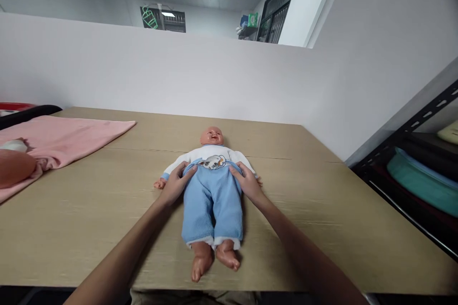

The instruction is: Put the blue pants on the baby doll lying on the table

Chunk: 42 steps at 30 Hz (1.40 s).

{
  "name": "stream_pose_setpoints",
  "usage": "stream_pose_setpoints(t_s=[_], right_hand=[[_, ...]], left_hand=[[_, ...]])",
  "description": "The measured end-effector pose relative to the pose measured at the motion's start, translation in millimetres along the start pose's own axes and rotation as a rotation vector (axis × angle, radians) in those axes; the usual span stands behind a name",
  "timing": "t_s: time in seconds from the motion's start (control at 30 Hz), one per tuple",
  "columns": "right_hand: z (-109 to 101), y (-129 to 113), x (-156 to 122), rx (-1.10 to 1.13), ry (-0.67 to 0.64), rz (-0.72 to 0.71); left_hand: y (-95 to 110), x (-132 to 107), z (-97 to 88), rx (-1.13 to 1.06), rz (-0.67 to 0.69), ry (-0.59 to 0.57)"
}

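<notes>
A baby doll (212, 137) lies on its back in the middle of a wooden table (304, 200), head away from me, bare feet toward me. It wears a white top and light blue trousers (213, 205). My left hand (176, 183) grips the trousers' waistband at the doll's left side as I see it, fingers curled on the fabric. My right hand (248, 182) grips the waistband on the other side in the same way. Both forearms reach in from the bottom edge.
A pink cloth (64, 138) is spread at the table's left, with a pinkish rounded object (14, 167) on it. A dark metal shelf (422, 162) with a teal item stands at the right. A white partition wall runs behind the table.
</notes>
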State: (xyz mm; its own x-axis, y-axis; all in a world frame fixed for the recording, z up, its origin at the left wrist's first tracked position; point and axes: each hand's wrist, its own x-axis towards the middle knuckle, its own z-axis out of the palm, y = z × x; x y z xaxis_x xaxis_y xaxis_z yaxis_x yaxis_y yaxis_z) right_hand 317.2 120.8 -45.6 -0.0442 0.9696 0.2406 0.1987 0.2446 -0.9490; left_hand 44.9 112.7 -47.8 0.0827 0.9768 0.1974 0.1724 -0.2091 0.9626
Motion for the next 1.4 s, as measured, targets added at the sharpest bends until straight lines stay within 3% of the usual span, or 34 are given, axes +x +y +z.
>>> stream_pose_setpoints(t_s=[0.3,0.53,0.8,0.97,1.13,1.3,1.4], right_hand=[[3.7,32.2,4.4,0.193,0.198,0.209],[12.5,22.1,-10.0,0.213,0.194,0.166],[10.0,36.6,-2.2,0.185,0.286,0.221],[6.7,30.5,-1.0,0.102,0.213,0.152],[0.2,8.4,-7.1,-0.022,0.055,0.046],[4.4,4.0,5.4,-0.133,0.077,0.029],[5.9,11.8,15.9,-0.126,0.056,0.080]], left_hand=[[-23.7,5.6,3.8,-0.223,-0.094,0.036],[-20.5,6.4,2.2,-0.260,-0.029,0.141],[-20.2,12.2,5.6,-0.354,-0.141,0.155],[-19.3,8.9,3.4,-0.295,-0.091,0.129],[-18.0,3.0,-0.9,-0.076,-0.005,0.027],[-12.1,11.2,1.0,-0.166,-0.102,-0.031],[-11.2,15.2,-2.7,-0.051,-0.115,-0.076]])
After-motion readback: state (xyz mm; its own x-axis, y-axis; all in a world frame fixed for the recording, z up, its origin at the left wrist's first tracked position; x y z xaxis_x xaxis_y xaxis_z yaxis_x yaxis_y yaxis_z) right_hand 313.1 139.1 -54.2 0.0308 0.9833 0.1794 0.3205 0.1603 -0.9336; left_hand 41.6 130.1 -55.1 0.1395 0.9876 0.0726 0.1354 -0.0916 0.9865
